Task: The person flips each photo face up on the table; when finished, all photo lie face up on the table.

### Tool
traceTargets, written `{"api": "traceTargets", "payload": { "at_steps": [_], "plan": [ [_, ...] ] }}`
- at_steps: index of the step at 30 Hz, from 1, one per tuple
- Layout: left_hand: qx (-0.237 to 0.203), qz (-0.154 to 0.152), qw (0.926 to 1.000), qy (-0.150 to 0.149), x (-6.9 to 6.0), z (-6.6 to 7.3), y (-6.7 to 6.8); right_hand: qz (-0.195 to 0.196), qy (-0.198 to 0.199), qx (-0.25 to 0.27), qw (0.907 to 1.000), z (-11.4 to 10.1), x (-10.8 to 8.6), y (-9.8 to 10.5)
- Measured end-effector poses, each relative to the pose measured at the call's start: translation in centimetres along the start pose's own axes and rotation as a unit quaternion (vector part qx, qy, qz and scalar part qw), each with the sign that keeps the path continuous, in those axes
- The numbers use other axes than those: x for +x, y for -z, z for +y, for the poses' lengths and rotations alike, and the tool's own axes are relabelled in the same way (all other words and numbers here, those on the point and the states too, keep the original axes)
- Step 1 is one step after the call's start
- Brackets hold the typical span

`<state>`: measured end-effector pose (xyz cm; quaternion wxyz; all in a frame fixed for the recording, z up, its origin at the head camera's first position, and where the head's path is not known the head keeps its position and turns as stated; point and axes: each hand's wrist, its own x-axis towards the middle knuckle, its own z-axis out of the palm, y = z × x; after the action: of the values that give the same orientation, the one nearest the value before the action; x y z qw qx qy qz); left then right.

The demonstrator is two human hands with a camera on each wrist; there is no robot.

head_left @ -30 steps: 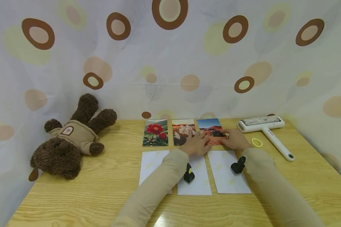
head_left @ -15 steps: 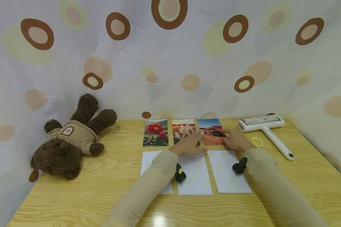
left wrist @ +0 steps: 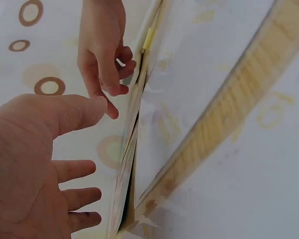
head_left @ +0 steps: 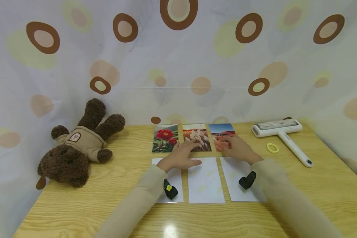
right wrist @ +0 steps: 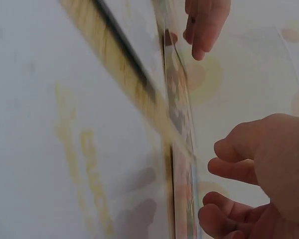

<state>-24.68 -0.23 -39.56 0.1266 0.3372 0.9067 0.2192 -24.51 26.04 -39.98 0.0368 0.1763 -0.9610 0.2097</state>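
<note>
The left hand [head_left: 180,157] has drawn back from over the glossy print of pale feathery grasses [head_left: 201,136], baring most of it; that grip is now wide, fingers spread, holding nothing. The right hand [head_left: 238,149] has slid leftward, over the lower right of the glossy print of a red desert under blue sky [head_left: 217,132]. Its grip is narrow, fingers loosely curled, with nothing visible between them; whether a fingertip touches the print, I cannot tell. I judge that the grass print has been let go, while the desert print still has the right hand's attention.

Just beyond the left grip's fingers lies the glossy print of red flowers [head_left: 165,135], completing a row of three. Nearer the person, below both grips, lie three white rectangular sheets [head_left: 206,181] with faint yellow marks.

All rest on a pale wood-grain tabletop [head_left: 77,211]. Well left of the left grip lies a dark-brown plush bear [head_left: 84,138] in a tan top; right of the right grip, a small yellow ring [head_left: 272,152] and a white T-shaped roller [head_left: 291,145]. A white curtain patterned with brown rings [head_left: 166,59] hangs behind.
</note>
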Motion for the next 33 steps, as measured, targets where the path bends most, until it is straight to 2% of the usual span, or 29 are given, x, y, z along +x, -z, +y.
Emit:
{"api": "traceTargets", "payload": {
  "at_steps": [4, 10, 15, 18, 22, 26, 33],
  "plan": [
    [-0.012, 0.021, 0.9997, -0.006, -1.7, -0.6, 0.1, -0.004, 0.029, 0.026, 0.9992, -2.2, -0.2, -0.3],
    [-0.026, 0.048, 0.9984, -0.018, -4.6, -2.0, 0.6, -0.038, 0.055, 0.041, 0.9969, -5.0, -0.3, -1.5],
    [-0.042, 0.047, 0.9979, -0.01, -7.7, -3.5, 1.6, -0.058, 0.11, 0.039, 0.9915, -7.6, 0.3, -3.0],
    [-0.047, 0.052, 0.9975, 0.008, -9.5, -4.4, 2.0, -0.079, 0.127, 0.044, 0.9878, -9.1, 0.6, -3.7],
    [-0.055, 0.06, 0.9962, 0.032, -11.8, -5.5, 2.3, -0.105, 0.133, 0.044, 0.9846, -10.9, 1.1, -4.3],
    [-0.063, 0.054, 0.996, 0.034, -13.5, -6.4, 2.4, -0.117, 0.126, 0.042, 0.9842, -12.1, 1.5, -4.8],
    [-0.045, 0.047, 0.9968, 0.045, -15.3, -7.0, 2.4, -0.133, 0.113, 0.017, 0.9845, -13.2, 1.9, -5.3]
  ]
}}
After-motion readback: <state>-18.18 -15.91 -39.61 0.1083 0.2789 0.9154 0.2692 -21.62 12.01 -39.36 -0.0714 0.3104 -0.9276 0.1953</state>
